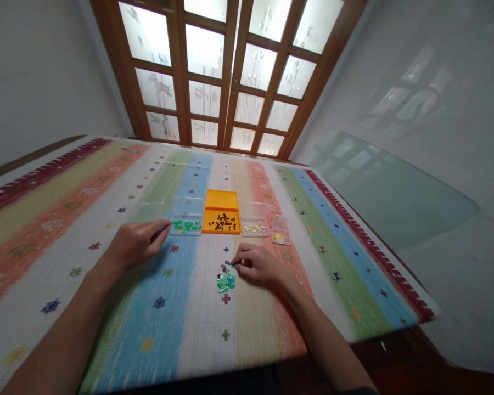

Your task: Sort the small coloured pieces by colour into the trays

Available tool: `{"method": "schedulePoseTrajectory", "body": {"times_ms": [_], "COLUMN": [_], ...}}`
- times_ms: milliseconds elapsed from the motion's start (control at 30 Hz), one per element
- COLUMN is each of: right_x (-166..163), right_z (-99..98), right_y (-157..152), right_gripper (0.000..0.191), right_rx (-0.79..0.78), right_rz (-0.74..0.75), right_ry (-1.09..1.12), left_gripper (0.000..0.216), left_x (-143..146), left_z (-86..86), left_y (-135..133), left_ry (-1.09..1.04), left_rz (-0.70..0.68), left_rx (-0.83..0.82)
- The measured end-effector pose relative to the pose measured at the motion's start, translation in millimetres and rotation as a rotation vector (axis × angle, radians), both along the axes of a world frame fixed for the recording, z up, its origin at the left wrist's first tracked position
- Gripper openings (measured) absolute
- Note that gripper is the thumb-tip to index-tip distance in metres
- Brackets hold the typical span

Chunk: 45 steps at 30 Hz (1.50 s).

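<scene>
My left hand (139, 241) is closed in a pinch just left of the clear box of green pieces (186, 226). Something thin and dark with a bluish tint (161, 229) shows between its fingers; its kind cannot be made out. Over the middle of the table, my right hand (255, 262) has thumb and index finger pressed together at a tiny dark-blue piece (233, 266). Right below those fingertips lies a small cluster of green and teal pieces (226, 282), with a few dark bits at its upper edge.
An orange lidded box (221, 199) stands open with dark brown pieces inside. To its right are a clear box (254, 227) of cream pieces and a smaller one (280, 236) with yellow and white pieces. A striped tablecloth (168, 340) covers the table. Glass-paned wooden doors (226, 71) stand behind.
</scene>
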State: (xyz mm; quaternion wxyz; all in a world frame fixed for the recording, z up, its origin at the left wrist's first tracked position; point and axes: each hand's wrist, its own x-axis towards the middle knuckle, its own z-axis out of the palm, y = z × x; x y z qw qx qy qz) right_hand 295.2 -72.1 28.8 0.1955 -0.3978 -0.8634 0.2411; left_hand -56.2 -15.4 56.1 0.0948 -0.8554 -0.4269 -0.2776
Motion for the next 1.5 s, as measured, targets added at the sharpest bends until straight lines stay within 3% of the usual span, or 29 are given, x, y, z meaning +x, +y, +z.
{"method": "schedulePoseTrajectory", "body": {"times_ms": [267,500,767,1267,1500], "right_x": [0.2,-3.0,-17.6,-30.8,-32.7], "right_z": [1.6,7.8,14.2,2.9,2.5], "right_y": [1.6,-1.7,-11.0,-17.6,-17.6], "right_gripper": [0.023,0.015,0.007,0.009,0.015], "right_rx": [-0.028,-0.058,-0.137,-0.307,-0.240], "right_rz": [0.029,-0.019,-0.029,-0.126,-0.128], "right_ry": [-0.016,0.008,0.308,0.447,0.516], "left_gripper": [0.026,0.022,0.019,0.019,0.018], "left_x": [25.9,67.9,94.4,96.7,95.8], "left_z": [-13.5,-21.9,-27.1,-31.6,-29.1], "left_y": [-5.5,-33.0,-57.2,-60.0,-60.6], "left_ry": [-0.082,-0.120,-0.145,-0.128,-0.267], "left_rz": [-0.204,-0.469,-0.476,-0.496,-0.498], "left_rx": [0.068,0.127,0.064,0.066,-0.116]}}
